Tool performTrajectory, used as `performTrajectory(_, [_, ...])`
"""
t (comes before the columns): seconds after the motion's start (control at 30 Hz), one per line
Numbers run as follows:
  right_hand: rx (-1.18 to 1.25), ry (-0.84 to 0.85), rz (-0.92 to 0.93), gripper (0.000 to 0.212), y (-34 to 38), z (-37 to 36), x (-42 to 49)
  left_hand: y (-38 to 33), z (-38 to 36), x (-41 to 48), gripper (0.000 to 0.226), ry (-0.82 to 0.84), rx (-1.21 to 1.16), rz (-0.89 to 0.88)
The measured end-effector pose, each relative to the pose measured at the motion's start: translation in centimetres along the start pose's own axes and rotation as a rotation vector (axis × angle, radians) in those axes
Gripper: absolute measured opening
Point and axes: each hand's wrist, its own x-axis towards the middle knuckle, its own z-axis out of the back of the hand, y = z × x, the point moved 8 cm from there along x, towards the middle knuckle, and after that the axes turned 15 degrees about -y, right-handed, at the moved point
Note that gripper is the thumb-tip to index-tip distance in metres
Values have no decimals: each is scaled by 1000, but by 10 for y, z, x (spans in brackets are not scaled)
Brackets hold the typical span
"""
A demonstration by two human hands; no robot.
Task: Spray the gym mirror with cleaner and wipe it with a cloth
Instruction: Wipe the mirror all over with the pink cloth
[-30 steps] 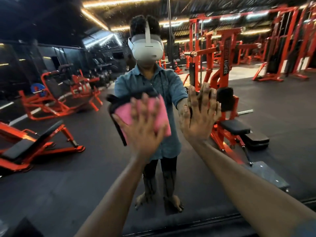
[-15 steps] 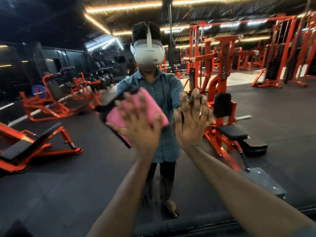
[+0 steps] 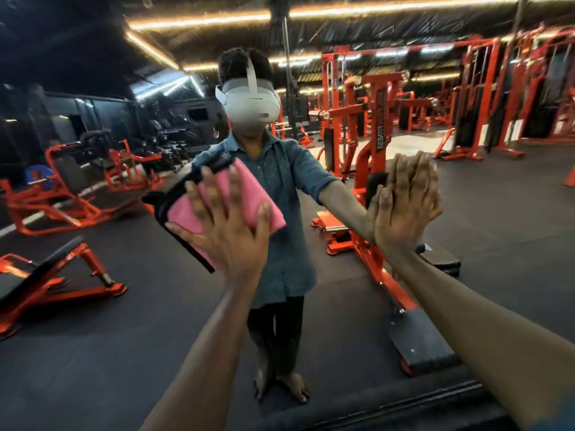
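Observation:
The gym mirror [image 3: 124,321] fills the view and reflects me and the gym. My left hand [image 3: 230,234] presses a folded pink cloth [image 3: 252,194] flat against the glass at chest height, with its fingers spread and straight. The cloth sits tilted, its upper edge toward the left. My right hand [image 3: 404,206] lies flat on the mirror to the right of the cloth, with its palm on the glass and nothing in it. No spray bottle is in view.
The mirror's dark lower frame [image 3: 404,396] runs along the bottom. The glass reflects an orange weight machine [image 3: 370,144] on the right and an orange bench [image 3: 46,281] on the left.
My right hand has slid to the right on the glass, away from the cloth. My left hand has shifted a little to the left with the cloth, which is now more tilted.

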Motion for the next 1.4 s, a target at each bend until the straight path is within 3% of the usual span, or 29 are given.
performTrajectory(0.1, [-68,22,12,61,-9,-10,-2,-18,-4,-4,74,-3,20,86])
performTrajectory(0.23, [-80,62,38,62,-10,-12,-2,-57,-23,-84,72,181,-67,-403])
performTrajectory(0.3, [-37,48,52,63,-6,-5,-2,-61,-27,-94,77,212,-104,-501])
performTrajectory(0.4, [-14,84,111,67,7,6,4,-59,-21,-46,77,152,-62,-350])
performTrajectory(0.5, [-29,164,130,64,10,14,6,-56,-13,26,71,-53,3,30])
performTrajectory(0.57, [-28,221,119,62,11,12,8,-69,-9,39,72,-111,58,177])
performTrajectory(0.63, [-18,244,161,59,12,15,10,-95,-16,3,73,-76,84,87])
performTrajectory(0.77, [114,301,288,55,-10,21,37,-135,-41,-130,79,126,19,-272])
performTrajectory(0.9, [48,228,263,57,-55,17,80,-142,-40,-88,75,58,-3,-202])
performTrajectory(1.0, [-30,215,285,58,-60,13,77,-145,-35,-17,73,-69,63,-5])
performTrajectory(1.1, [-23,193,296,58,-59,13,74,-156,-35,-15,73,-111,105,106])
performTrajectory(1.27, [-29,194,299,56,-60,14,76,-193,-56,-135,77,124,8,-268])
performTrajectory(1.4, [-48,199,301,57,-61,12,75,-201,-59,-107,73,118,-42,-319])
